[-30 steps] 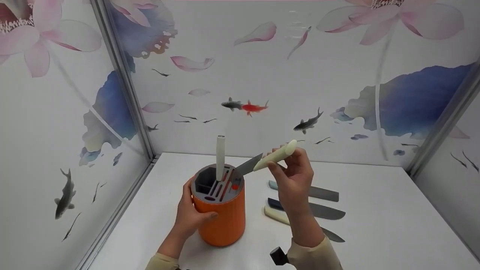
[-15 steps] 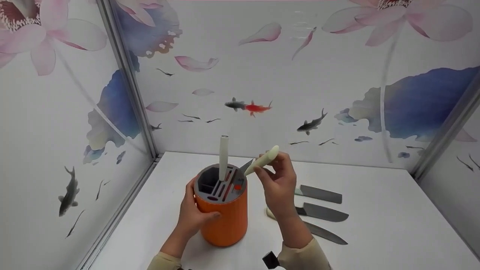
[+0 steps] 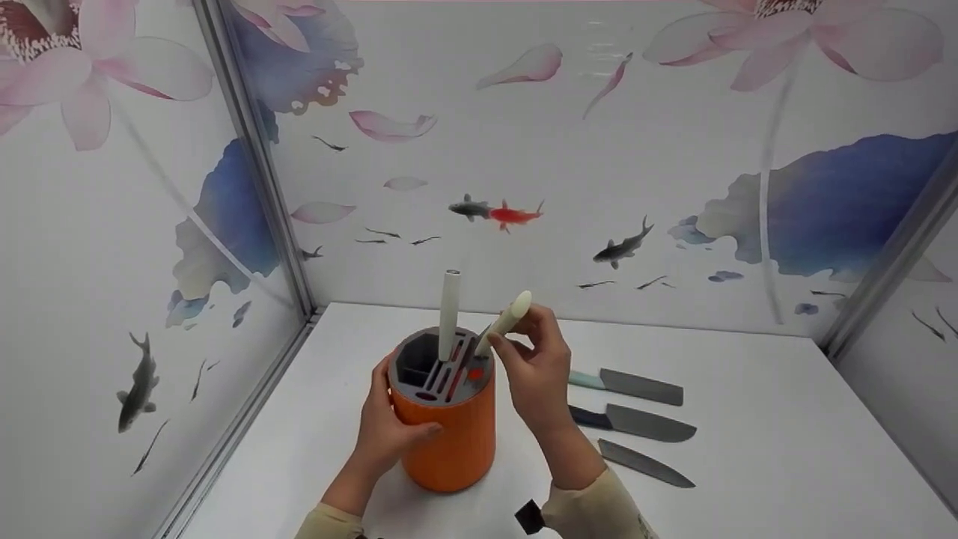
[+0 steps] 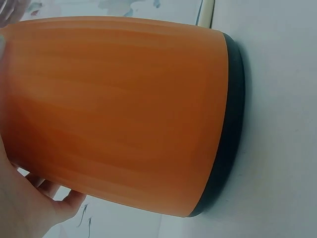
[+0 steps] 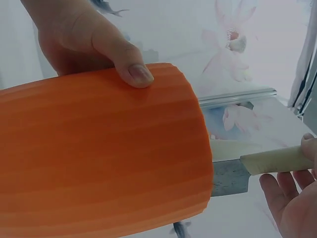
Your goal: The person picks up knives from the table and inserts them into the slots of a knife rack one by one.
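Observation:
An orange cylindrical knife block [image 3: 453,453] with a grey slotted top stands on the white table. My left hand [image 3: 389,427] grips its left side near the top, thumb across the front. In my right hand [image 3: 537,370] I pinch the pale cream handle of a knife [image 3: 507,320], tilted over the right part of the slotted top. In the right wrist view, part of the knife's blade [image 5: 230,177] shows beyond the block's rim; the rest is hidden behind the rim. Another off-white handle [image 3: 449,314] stands upright out of the top, left of the held knife.
Three knives lie on the table to the right: one with a light green handle [image 3: 585,379], one with a dark handle [image 3: 590,417], and a pointed blade [image 3: 647,463] whose handle my right arm hides. Printed panels [image 3: 516,135] enclose the table's back and sides.
My right hand has moved left and brought the knife to the block's top; its blade has dropped lower and the handle stands steeper. My left hand keeps its grip on the block.

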`<state>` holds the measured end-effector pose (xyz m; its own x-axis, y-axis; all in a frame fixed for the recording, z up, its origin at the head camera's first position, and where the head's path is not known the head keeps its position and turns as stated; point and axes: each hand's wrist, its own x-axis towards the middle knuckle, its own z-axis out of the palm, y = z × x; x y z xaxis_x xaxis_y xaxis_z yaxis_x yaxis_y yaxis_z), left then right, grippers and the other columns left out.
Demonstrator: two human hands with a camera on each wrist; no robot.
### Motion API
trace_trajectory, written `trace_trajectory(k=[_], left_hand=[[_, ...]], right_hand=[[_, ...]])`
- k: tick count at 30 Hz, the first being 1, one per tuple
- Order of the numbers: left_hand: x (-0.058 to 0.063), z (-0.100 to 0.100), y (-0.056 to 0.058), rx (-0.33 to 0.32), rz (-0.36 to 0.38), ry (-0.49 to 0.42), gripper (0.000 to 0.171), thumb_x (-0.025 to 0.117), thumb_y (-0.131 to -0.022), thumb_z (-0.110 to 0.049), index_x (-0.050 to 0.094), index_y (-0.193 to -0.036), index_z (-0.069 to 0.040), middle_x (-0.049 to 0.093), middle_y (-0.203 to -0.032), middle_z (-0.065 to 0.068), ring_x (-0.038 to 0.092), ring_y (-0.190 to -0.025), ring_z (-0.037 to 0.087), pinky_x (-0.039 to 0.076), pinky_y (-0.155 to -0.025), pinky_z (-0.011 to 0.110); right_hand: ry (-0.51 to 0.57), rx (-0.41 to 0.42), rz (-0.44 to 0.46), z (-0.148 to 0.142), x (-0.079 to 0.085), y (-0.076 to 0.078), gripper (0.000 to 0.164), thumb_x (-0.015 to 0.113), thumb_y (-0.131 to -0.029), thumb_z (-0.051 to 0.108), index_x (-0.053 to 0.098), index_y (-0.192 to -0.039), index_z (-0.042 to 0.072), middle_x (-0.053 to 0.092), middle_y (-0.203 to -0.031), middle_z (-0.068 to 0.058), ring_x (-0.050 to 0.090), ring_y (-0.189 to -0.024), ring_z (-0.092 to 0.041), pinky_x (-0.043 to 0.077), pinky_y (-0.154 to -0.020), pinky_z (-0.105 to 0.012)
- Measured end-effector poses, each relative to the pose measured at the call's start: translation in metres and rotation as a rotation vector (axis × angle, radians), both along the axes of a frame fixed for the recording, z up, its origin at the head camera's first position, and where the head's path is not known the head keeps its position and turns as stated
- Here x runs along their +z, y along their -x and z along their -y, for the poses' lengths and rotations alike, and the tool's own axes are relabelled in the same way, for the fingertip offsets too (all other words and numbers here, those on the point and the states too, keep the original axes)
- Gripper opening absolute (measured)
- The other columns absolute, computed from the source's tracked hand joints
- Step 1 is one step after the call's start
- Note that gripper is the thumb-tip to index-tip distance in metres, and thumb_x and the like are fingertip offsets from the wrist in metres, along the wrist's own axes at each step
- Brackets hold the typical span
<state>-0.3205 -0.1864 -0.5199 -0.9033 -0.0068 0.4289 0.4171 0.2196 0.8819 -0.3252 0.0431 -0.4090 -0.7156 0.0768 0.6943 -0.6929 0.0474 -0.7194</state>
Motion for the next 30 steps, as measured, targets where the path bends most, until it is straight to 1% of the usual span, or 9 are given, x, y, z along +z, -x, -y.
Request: trace_trajectory(k=[5,10,13,16,20,25,30], left_hand=[[0.000,0.001,0.000,0.018,0.011,0.018,0.116,0.100,-0.072,-0.028,0.028,-0.163,-0.025,0.051,-0.158,0.000,0.055,-0.138,0.021,0.051,-0.109,0.023],[0.001,0.002,0.002,0.002,-0.007,0.019,0.116,0.100,-0.072,-0.027,0.028,-0.163,-0.024,0.052,-0.157,0.000,0.057,-0.137,0.020,0.052,-0.110,0.026],[0.000,0.001,0.003,0.001,-0.029,0.023,0.115,0.099,-0.073,-0.027,0.028,-0.163,-0.023,0.053,-0.156,0.002,0.057,-0.136,0.022,0.053,-0.109,0.027],[-0.002,-0.001,0.003,-0.001,-0.034,0.028,0.115,0.098,-0.074,-0.029,0.028,-0.164,-0.022,0.053,-0.156,0.004,0.058,-0.134,0.024,0.055,-0.108,0.029],[-0.004,-0.005,0.003,0.003,-0.034,0.048,0.116,0.098,-0.073,-0.033,0.027,-0.164,-0.022,0.053,-0.156,0.004,0.058,-0.134,0.023,0.055,-0.108,0.031],[-0.003,-0.006,0.003,0.013,-0.037,0.063,0.116,0.099,-0.073,-0.035,0.028,-0.163,-0.024,0.052,-0.156,0.002,0.057,-0.135,0.021,0.054,-0.109,0.030],[-0.003,-0.004,0.001,0.015,-0.033,0.046,0.116,0.099,-0.072,-0.033,0.028,-0.163,-0.024,0.053,-0.156,0.002,0.058,-0.134,0.021,0.055,-0.108,0.028]], right_hand=[[-0.005,-0.005,0.005,0.008,-0.006,0.002,0.039,0.079,-0.094,0.005,0.061,-0.128,0.003,0.069,-0.113,-0.011,0.071,-0.105,-0.016,0.063,-0.092,-0.029],[-0.029,-0.015,0.022,0.018,-0.011,0.008,0.038,0.079,-0.094,0.004,0.063,-0.128,0.008,0.070,-0.112,-0.008,0.072,-0.105,-0.018,0.064,-0.090,-0.028],[-0.043,-0.016,0.036,0.022,-0.013,0.013,0.038,0.078,-0.096,0.007,0.062,-0.130,0.011,0.070,-0.115,-0.006,0.072,-0.106,-0.018,0.064,-0.090,-0.028],[-0.055,-0.010,0.056,0.024,-0.016,0.017,0.039,0.077,-0.097,0.007,0.060,-0.132,0.012,0.071,-0.117,-0.007,0.072,-0.107,-0.019,0.064,-0.091,-0.029],[-0.053,-0.022,0.078,0.024,-0.019,0.020,0.038,0.076,-0.097,0.006,0.058,-0.131,0.010,0.071,-0.118,-0.009,0.072,-0.107,-0.020,0.064,-0.091,-0.030],[-0.054,-0.038,0.100,0.024,-0.021,0.022,0.039,0.077,-0.096,0.006,0.057,-0.130,0.010,0.070,-0.120,-0.010,0.072,-0.107,-0.021,0.064,-0.091,-0.032],[-0.119,-0.034,0.129,0.027,-0.024,0.024,0.046,0.077,-0.095,0.003,0.056,-0.135,0.012,0.068,-0.129,-0.008,0.073,-0.110,-0.020,0.064,-0.092,-0.033]])
